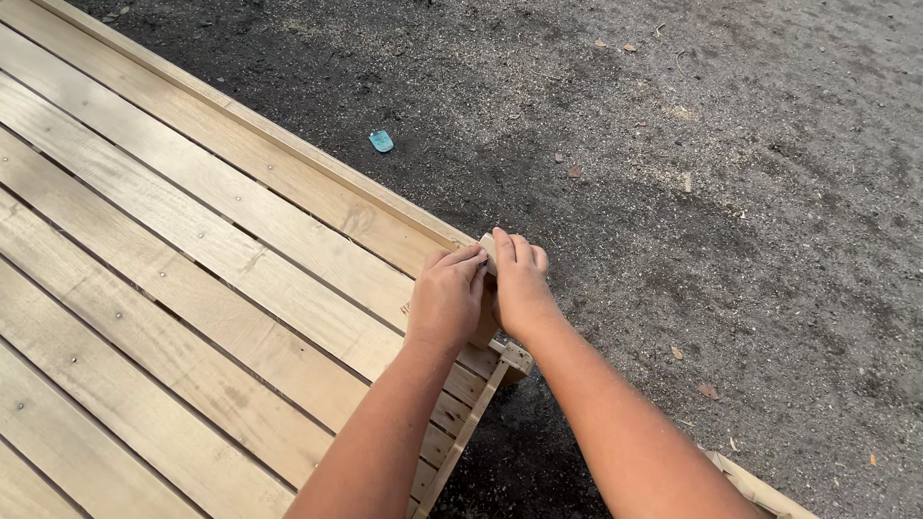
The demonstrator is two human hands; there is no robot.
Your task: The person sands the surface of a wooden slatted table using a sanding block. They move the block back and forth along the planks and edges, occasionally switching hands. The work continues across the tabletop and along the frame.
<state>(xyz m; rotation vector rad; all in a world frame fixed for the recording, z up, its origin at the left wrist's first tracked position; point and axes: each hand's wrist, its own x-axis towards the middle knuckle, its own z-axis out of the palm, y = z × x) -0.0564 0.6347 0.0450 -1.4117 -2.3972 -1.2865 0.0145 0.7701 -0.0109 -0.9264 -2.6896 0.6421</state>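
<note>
- The left hand (447,298) and right hand (519,284) meet at the corner of a slatted wooden platform (192,250), both closed on a small pale block (488,246).
- The block sits between the fingertips, pressed on the platform's corner edge.
- Dark ground (721,192) lies beyond, with a small blue scrap (382,141) well apart.

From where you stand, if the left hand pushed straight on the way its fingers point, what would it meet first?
The left hand would likely meet the small wooden piece at its fingertips, with the right hand just behind; depth is unclear.
</note>
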